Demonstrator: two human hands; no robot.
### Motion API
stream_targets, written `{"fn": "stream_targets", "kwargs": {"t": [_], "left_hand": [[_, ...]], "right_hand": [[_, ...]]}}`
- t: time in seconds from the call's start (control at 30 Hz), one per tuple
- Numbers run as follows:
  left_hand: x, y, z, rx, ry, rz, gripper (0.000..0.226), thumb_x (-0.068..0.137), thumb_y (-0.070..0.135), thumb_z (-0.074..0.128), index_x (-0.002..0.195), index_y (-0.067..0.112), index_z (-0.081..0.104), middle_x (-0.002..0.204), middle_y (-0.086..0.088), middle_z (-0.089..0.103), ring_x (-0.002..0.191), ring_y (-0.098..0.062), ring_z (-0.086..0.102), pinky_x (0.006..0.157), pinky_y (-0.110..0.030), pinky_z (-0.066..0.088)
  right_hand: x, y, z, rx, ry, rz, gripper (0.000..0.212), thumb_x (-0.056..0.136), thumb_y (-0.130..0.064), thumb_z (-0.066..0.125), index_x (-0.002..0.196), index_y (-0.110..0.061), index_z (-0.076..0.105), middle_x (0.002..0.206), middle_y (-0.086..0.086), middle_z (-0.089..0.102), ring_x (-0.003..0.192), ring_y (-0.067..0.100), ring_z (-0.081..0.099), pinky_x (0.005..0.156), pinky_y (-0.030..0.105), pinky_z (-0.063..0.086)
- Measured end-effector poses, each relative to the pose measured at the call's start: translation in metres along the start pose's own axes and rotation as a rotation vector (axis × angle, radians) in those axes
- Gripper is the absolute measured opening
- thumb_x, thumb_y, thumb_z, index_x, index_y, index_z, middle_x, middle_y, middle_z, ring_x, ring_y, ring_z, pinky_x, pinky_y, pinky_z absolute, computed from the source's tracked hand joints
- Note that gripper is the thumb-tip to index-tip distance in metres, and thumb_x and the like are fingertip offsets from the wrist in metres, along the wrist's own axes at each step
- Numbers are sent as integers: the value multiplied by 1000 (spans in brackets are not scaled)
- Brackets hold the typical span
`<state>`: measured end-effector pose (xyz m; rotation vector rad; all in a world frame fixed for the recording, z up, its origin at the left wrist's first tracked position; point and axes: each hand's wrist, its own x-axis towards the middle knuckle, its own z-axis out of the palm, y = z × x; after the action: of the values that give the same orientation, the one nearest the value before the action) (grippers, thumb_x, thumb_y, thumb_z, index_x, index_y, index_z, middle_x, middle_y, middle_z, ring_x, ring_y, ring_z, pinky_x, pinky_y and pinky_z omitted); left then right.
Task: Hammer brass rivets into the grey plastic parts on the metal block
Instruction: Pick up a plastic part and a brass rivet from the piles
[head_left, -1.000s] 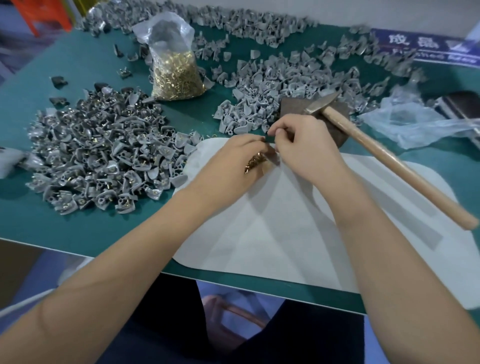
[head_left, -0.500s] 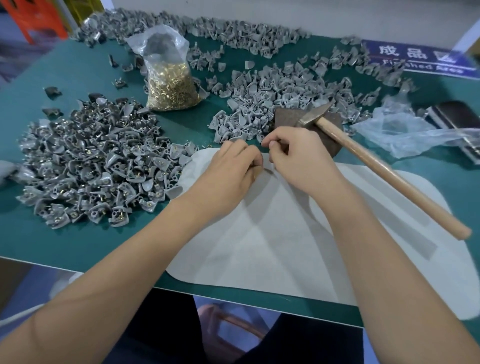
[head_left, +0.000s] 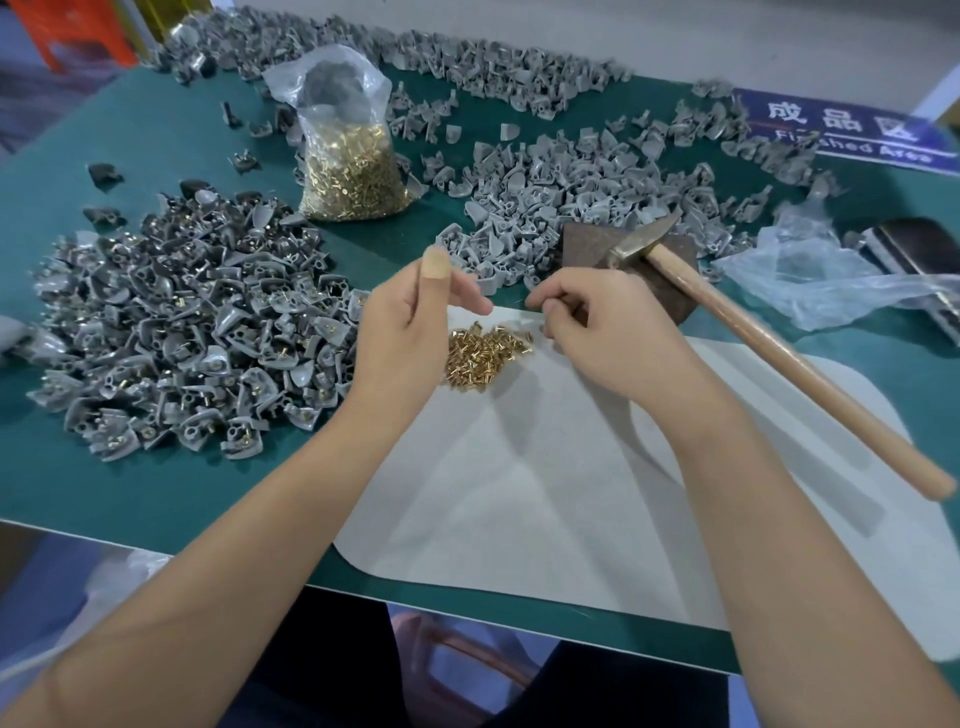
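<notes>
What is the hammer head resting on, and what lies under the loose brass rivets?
The hammer head rests on the rusty metal block; no grey part shows on the block's visible face. The loose rivets lie on the white mat. The hammer hides part of the block.

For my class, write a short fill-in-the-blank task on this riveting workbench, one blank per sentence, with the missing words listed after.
1. The hammer has a handle made of ____.
2. The hammer's head rests on the metal ____.
3. The loose brass rivets lie on the white mat between the left hand and the ____ hand.
4. The clear plastic bag holds more brass ____.

Missing words: wood; block; right; rivets
</notes>
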<state>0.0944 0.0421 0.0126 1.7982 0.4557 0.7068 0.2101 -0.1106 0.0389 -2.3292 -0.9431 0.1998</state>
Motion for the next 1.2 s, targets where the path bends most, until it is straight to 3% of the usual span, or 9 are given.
{"fn": "stream_targets", "kwargs": {"t": [0.07,0.13,0.23,0.43,0.57,0.7,0.77,0.9,1.2], "left_hand": [[0,0,0,-87,27,-52,51,112,38,32,83,14,67,76,-2,76,91,-9,75,76,-38,54],[0,0,1,-127,31,-68,47,112,35,34,86,11,65,75,-6,75,85,-16,77,71,-37,55],[1,-2,1,-109,25,-29,41,112,28,35,92,6,64,84,-6,75,89,-18,75,82,-41,59],[8,-10,4,-2,-9,-50,29,108,23,43,97,12,67,98,5,73,101,-11,67,94,-44,55],[10,-14,5,64,1,-2,9,103,20,56,100,19,64,96,9,69,92,-2,64,82,-18,51],[16,-13,8,238,-23,87,17,98,8,58,105,24,60,106,10,63,101,0,57,88,-11,43],[20,-13,8,408,-50,154,19,96,9,62,110,22,61,110,9,60,107,-6,53,91,-14,40],[25,-10,1,668,-116,202,18,94,20,68,110,26,66,113,8,62,116,-18,50,96,-36,40],[54,-1,-1,815,-303,317,24,94,30,69,118,27,66,108,7,66,110,-21,52,90,-38,40]], "right_hand": [[-1,-1,-2,-57,-41,-44,19,97,-17,60,103,-25,76,89,-14,71,79,2,63,77,28,55],[-1,0,-6,-97,-89,-75,16,95,-17,65,104,-23,77,94,-11,69,81,-3,59,71,8,45],[-3,1,-10,-106,-150,-89,16,92,-16,71,105,-22,78,98,-6,66,83,-3,59,71,2,39],[-2,-1,-6,-103,-144,-97,11,91,-19,75,100,-24,78,96,-5,63,83,1,58,74,10,41],[0,0,-1,-109,-123,-94,7,91,-19,73,93,-25,77,92,-8,63,79,2,56,74,23,42],[1,1,1,-132,-122,-90,8,91,-18,71,92,-25,76,89,-13,60,75,-2,53,67,13,37],[0,1,0,-117,-128,-100,13,91,-14,69,94,-25,76,91,-11,61,77,0,55,69,16,40],[-2,-1,-3,-99,-150,-115,23,90,-10,62,100,-26,75,98,-8,64,83,6,61,78,27,50],[-2,-2,-3,-122,-190,-111,26,92,-12,60,109,-26,74,104,-9,63,89,11,59,86,42,52]]}}
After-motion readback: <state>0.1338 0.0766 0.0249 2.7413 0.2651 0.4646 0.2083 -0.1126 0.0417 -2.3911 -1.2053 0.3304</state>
